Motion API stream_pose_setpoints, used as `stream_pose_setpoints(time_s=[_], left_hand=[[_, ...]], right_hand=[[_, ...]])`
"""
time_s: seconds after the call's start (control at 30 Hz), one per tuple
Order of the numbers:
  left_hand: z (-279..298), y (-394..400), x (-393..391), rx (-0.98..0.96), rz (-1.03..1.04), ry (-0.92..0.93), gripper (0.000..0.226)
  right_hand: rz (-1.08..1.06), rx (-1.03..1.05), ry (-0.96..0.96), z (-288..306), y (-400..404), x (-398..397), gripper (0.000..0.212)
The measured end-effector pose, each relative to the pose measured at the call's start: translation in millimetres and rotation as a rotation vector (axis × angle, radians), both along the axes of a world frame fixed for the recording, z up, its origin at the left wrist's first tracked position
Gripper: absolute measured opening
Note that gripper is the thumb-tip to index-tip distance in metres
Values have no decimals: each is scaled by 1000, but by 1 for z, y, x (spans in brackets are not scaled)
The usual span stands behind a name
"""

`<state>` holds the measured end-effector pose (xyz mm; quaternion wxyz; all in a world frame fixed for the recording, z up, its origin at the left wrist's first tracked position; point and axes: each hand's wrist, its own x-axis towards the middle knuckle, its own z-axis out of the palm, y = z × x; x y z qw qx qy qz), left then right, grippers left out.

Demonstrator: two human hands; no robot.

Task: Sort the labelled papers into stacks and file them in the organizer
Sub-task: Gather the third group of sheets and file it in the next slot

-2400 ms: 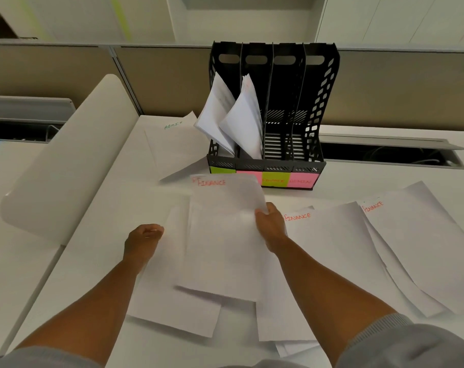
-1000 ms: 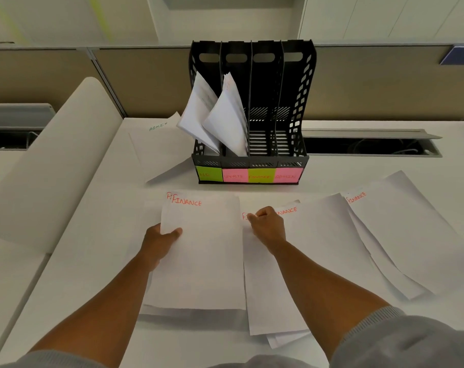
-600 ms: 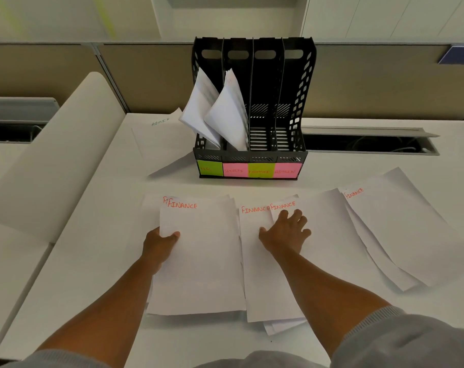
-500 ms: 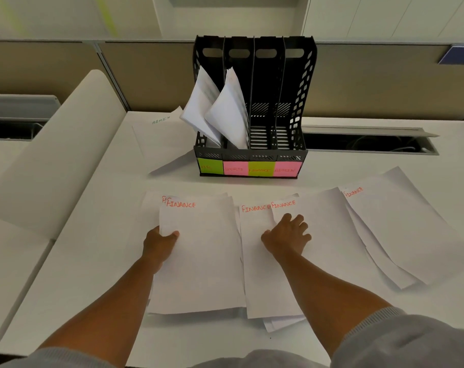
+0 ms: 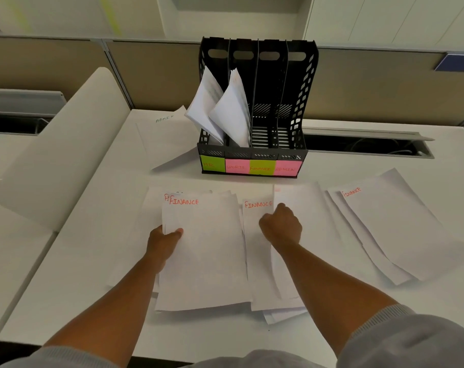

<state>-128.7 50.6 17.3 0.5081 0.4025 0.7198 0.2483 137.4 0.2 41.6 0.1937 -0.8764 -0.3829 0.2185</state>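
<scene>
A white desk meets tan partition panels. The left hand pinches a FINANCE stack; beside it, the right hand grips a lifting sheet. The black organizer stands beyond both hands.

A white desk carries scattered labelled papers and a black organizer.

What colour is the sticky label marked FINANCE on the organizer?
Yellow-green, with orange lettering; the FINANCE label shows on the organizer in the head view.
</scene>
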Motion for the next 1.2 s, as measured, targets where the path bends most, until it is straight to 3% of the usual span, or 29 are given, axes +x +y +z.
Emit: stream_pose_setpoints(time_s=[0.1,0.33,0.43,0.53,0.63,0.77,0.87,1.0,1.2], left_hand=[[2,-2,0,-24,14,-42,38],[11,-8,-4,-56,-26,-115,44],[18,-10,-2,-41,-90,-206,51],[23,-11,2,-11,-117,-267,67],[22,-14,-1,-26,-174,-193,81],[13,-14,-7,-15,-141,-52,56],[9,-13,-11,-23,-116,-33,51],[9,-13,-15,-21,-106,-3,48],[11,-11,-14,-28,-164,-10,46]], right_hand=[[137,0,61,13,12,-26,29],[375,26,614,23,28,-94,37],[448,0,696,24,30,-112,39],[519,-55,619,18,30,-121,22],[516,-27,615,11,26,-120,18],[271,105,445,6,20,-100,7],[115,36,222,1,15,-74,21],[68,-166,-105,-13,-3,-47,40],[117,-331,-139,-29,-18,-36,46]])
